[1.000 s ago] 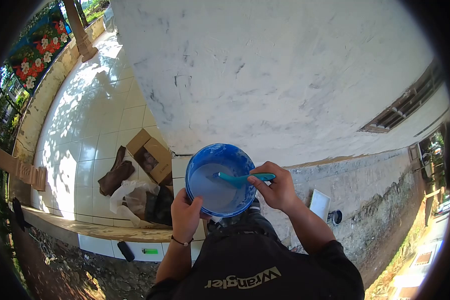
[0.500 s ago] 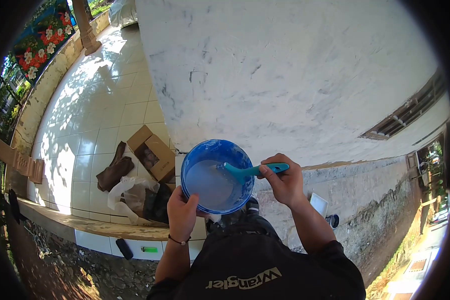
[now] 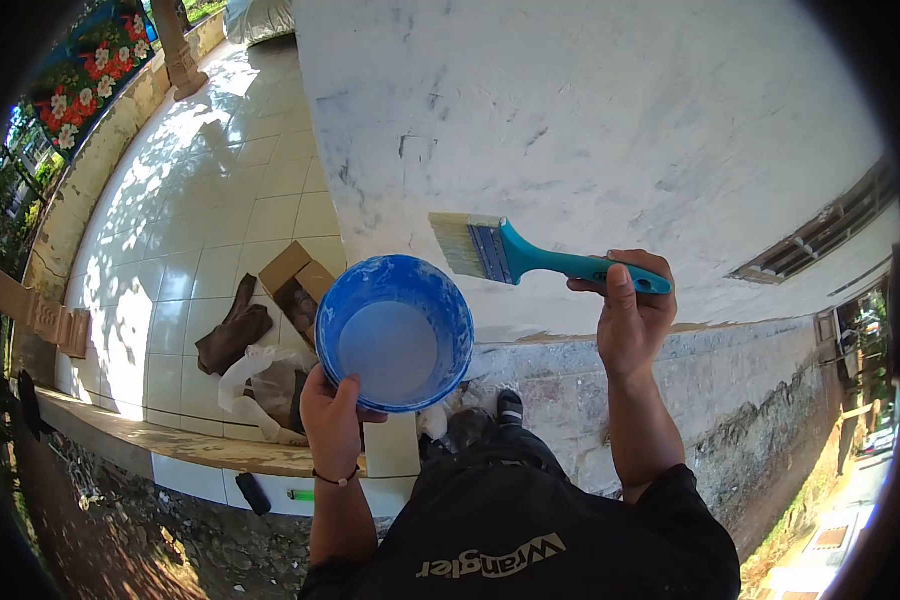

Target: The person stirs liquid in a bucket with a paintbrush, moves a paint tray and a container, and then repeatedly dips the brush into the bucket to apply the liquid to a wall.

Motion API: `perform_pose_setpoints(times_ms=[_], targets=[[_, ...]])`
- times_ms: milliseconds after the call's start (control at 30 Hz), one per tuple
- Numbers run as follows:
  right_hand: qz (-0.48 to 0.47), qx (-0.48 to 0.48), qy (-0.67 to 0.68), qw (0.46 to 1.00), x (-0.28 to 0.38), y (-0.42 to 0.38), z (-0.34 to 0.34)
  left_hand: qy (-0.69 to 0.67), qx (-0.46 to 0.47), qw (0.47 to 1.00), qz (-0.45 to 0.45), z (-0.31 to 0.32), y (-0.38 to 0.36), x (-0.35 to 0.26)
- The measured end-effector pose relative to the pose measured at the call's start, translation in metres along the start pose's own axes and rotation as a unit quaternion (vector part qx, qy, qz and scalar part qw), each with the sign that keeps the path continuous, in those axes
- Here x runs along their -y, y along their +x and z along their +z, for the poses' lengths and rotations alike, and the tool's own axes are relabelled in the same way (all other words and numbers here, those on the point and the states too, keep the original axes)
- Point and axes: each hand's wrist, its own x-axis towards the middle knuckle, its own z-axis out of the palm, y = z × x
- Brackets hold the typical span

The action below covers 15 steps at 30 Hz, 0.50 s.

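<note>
My left hand [image 3: 332, 418] grips the lower left rim of a blue bucket [image 3: 456, 300], thumb over the edge. Whitish liquid paint [image 3: 388, 345] lies in it, and dried white smears mark its inner wall. In my right hand [image 3: 635, 315] is a wide paintbrush [image 3: 540, 260] with a teal handle, held near the handle's end. Its pale wet bristles point left, up beside the bucket and in front of the white wall [image 3: 570, 130]. The wall's surface shows grey, patchy streaks.
An open cardboard box [image 3: 298, 275], a brown crumpled item [image 3: 235, 330] and a clear plastic bag [image 3: 265, 385] lie on the tiled floor [image 3: 210, 240] at left. A black case [image 3: 253, 493] and a green item [image 3: 300, 495] rest on the tiled ledge. A barred vent [image 3: 820, 225] opens in the wall at right.
The paintbrush has come out of the bucket, lifted up and to the right by my right hand. My left hand has shifted the bucket a little to the left.
</note>
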Motion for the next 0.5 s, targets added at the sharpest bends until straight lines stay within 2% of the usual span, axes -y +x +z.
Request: perform_pose_setpoints(times_ms=[167, 267, 300, 367, 500], targets=[[0.011, 0.054, -0.043, 0.998, -0.031, 0.031, 0.030, 0.010, -0.022, 1.000, 0.015, -0.006, 0.000, -0.006], [-0.021, 0.145, -0.145, 0.979, -0.057, 0.056, 0.047, 0.012, -0.045, 0.998, 0.032, -0.008, -0.003, 0.002], [-0.022, 0.142, -0.144, 0.979, -0.059, 0.066, 0.055, 0.005, -0.050, 0.998, 0.025, -0.009, -0.004, 0.005], [-0.081, 0.220, -0.212, 0.949, -0.056, 0.084, 0.071, 0.000, -0.053, 0.998, 0.021, -0.013, -0.008, 0.010], [-0.061, 0.245, -0.281, 0.926, -0.033, 0.117, 0.088, 0.014, -0.038, 0.999, -0.004, -0.019, -0.016, 0.015]])
